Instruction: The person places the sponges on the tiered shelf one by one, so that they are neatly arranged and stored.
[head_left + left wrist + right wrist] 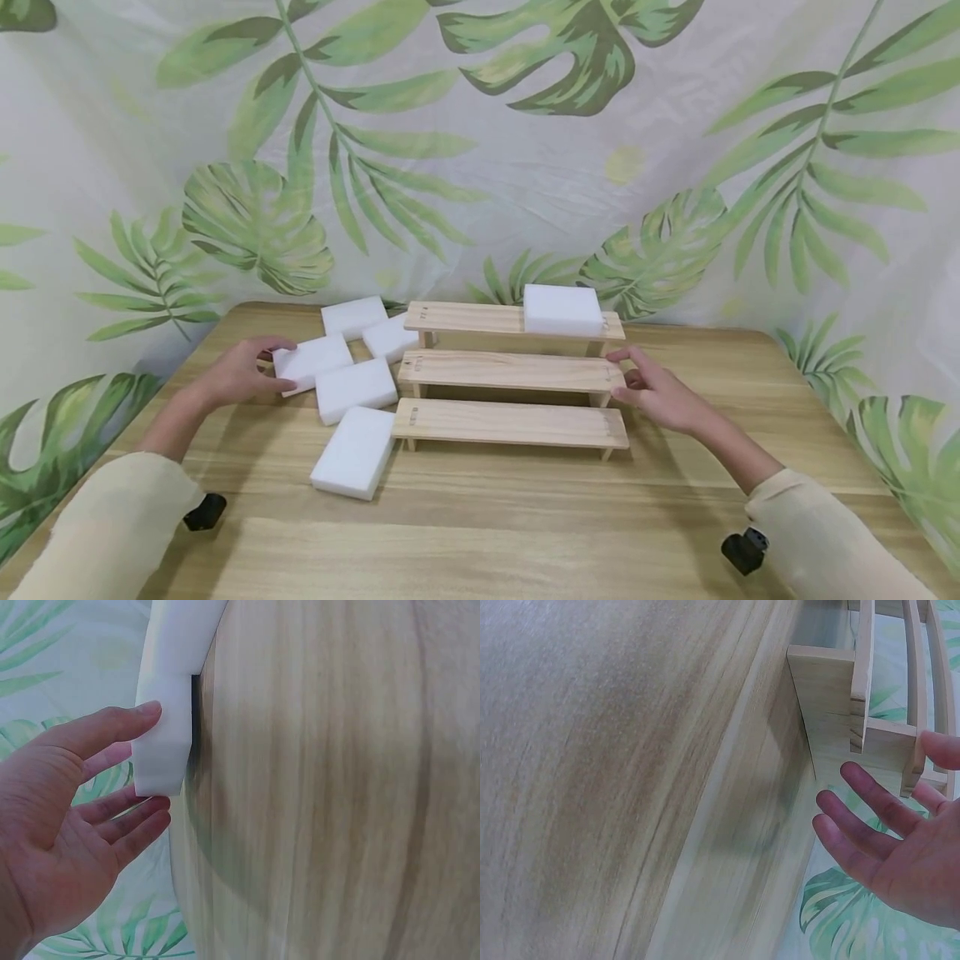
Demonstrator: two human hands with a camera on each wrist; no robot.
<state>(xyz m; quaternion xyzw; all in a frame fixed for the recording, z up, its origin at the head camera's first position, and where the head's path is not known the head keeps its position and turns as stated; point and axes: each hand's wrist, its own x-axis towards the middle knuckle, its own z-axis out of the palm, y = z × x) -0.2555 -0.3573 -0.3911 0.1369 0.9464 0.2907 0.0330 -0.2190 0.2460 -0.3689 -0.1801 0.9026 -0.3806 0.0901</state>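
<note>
At the left of the head view, my left hand [243,372] grips the near-left end of a white sponge block [312,363], thumb on one side and fingers on the other. The left wrist view shows the thumb lying against the face of that block [163,742]. My right hand [660,395] is at the right end of a three-tier wooden stand [510,371]. Its thumb and index finger pinch the end of the middle tier, while the other fingers [870,802] extend loosely below it. Another white sponge block [562,309] lies on the top tier's right part.
Several more white sponge blocks, among them a rear one [354,317] and a front one [354,454], lie left of the stand, some touching or overlapping. The wooden table [480,533] backs onto a leaf-patterned cloth [525,183].
</note>
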